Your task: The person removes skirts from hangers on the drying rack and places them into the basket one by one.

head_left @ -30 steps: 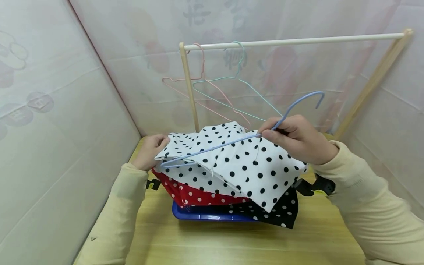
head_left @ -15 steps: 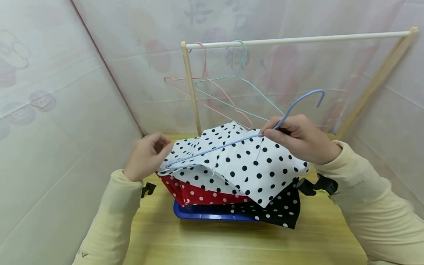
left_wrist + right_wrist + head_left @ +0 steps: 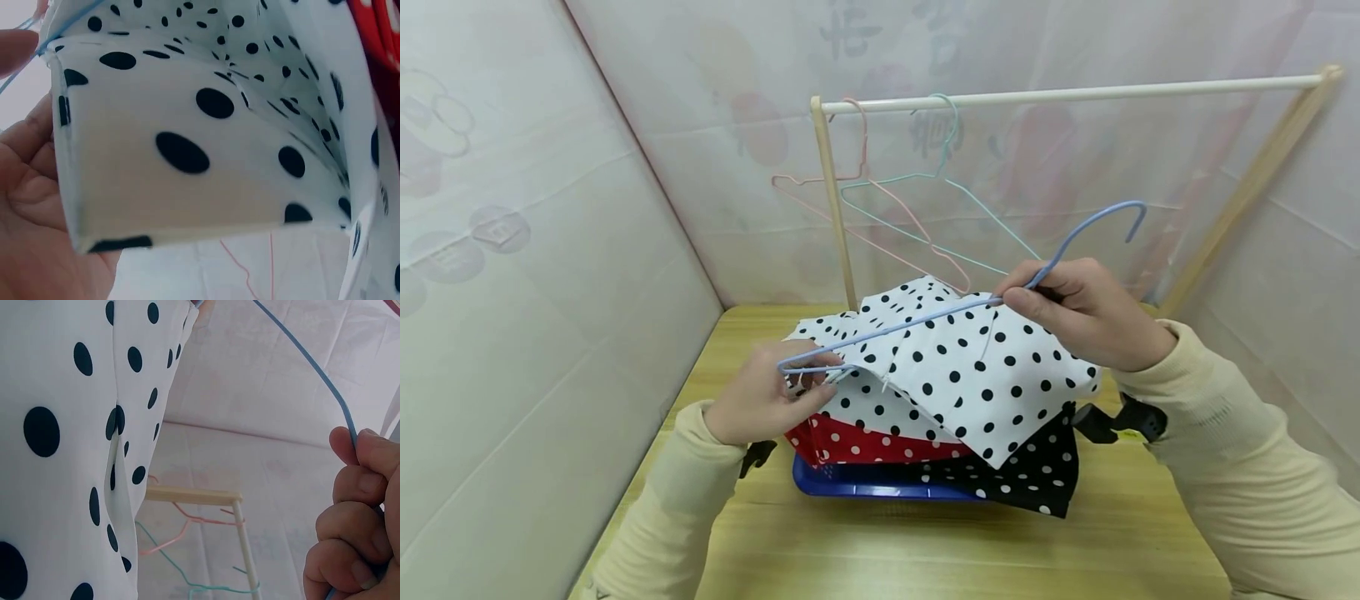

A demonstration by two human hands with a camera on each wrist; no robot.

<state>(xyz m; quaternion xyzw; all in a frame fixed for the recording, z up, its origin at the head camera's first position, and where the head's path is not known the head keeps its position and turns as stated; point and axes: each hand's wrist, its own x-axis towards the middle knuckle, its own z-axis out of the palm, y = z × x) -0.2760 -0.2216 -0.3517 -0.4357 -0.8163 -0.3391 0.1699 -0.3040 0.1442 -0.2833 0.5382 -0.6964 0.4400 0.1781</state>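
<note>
My right hand (image 3: pixel 1078 312) grips a blue clothes hanger (image 3: pixel 887 331) by its neck, with the hook pointing up and right. The hanger lies slanted across a white cloth garment with black dots (image 3: pixel 973 367), whose exact kind is unclear. My left hand (image 3: pixel 760 400) is at the hanger's left end, beside the garment's edge. A gap shows between its thumb and fingers. In the left wrist view, the garment (image 3: pixel 156 125) covers part of that hand, and the hanger passes close to a fingertip. In the right wrist view, fingers (image 3: pixel 350 528) curl round the hanger.
Beneath the white garment are a red dotted cloth (image 3: pixel 857 442) and a black dotted cloth (image 3: pixel 1037 475), over a blue basket (image 3: pixel 887 490) on the wooden table (image 3: pixel 880 558). Behind, a rack's white rod (image 3: pixel 1075 94) bears a pink hanger (image 3: pixel 898 204) and a mint-green hanger (image 3: pixel 977 206).
My left hand let go of the garment's left edge, drew back, then moved right and down to the hanger's end. The right hand with the hanger shifted slightly right.
</note>
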